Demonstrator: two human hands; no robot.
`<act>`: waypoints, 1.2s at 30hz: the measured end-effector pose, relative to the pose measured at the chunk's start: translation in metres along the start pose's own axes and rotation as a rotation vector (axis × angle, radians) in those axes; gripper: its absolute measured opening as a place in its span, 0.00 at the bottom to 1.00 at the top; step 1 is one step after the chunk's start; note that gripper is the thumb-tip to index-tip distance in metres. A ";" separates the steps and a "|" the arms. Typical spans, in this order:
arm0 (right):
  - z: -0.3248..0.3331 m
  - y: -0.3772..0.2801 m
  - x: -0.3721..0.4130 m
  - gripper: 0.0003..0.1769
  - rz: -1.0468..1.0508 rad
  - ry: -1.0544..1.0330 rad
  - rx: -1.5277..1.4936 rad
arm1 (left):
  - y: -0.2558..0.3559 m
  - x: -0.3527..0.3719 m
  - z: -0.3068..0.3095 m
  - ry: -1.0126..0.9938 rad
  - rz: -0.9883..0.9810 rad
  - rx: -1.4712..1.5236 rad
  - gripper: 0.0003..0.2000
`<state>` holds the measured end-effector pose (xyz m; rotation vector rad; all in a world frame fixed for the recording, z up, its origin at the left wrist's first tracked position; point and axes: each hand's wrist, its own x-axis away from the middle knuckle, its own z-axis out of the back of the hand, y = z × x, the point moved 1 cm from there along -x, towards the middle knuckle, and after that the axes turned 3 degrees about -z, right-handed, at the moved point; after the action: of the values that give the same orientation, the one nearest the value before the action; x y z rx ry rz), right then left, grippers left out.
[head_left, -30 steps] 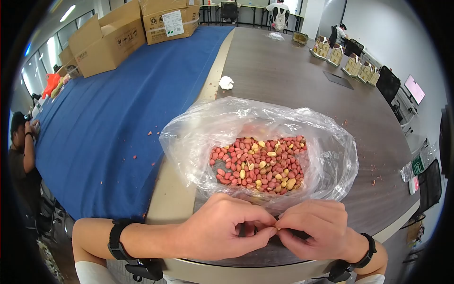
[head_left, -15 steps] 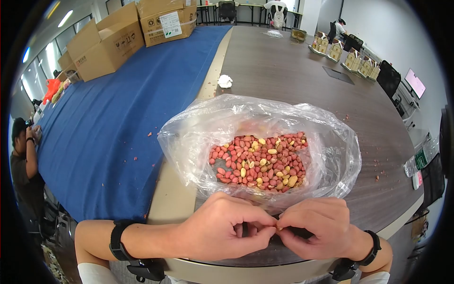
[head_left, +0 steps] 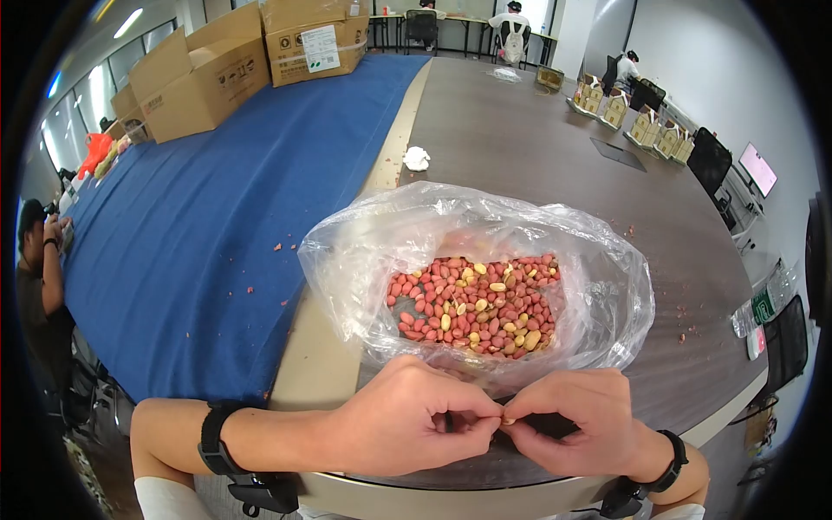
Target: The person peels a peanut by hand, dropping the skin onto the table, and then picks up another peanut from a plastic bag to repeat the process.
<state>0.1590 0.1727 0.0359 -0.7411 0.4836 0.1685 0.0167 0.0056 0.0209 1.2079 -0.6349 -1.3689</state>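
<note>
At the table's (head_left: 537, 147) near edge, the left hand (head_left: 403, 420) and right hand (head_left: 579, 422) meet fingertip to fingertip, both pinched shut on one peanut (head_left: 507, 421), just before the bag (head_left: 347, 260), its mouth spread wide, seemingly to keep its peanuts (head_left: 472, 303) within reach.

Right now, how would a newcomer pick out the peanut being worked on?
Start at the long brown table, where a clear plastic bag of peanuts sits near the edge. In front of it, the left hand and right hand meet fingertip to fingertip, pinching one pale peanut. Unlike the mostly red-skinned ones, it is outside the bag.
</note>
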 end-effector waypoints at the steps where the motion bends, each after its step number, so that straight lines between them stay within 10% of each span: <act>1: 0.000 -0.002 0.000 0.11 0.004 -0.005 0.006 | 0.000 0.000 -0.001 0.006 -0.006 0.002 0.04; 36: 0.001 -0.013 -0.005 0.12 0.011 -0.064 0.138 | -0.003 0.002 0.000 0.000 -0.012 0.087 0.06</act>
<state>0.1593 0.1636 0.0469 -0.5962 0.4336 0.1666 0.0156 0.0047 0.0178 1.2832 -0.6942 -1.3632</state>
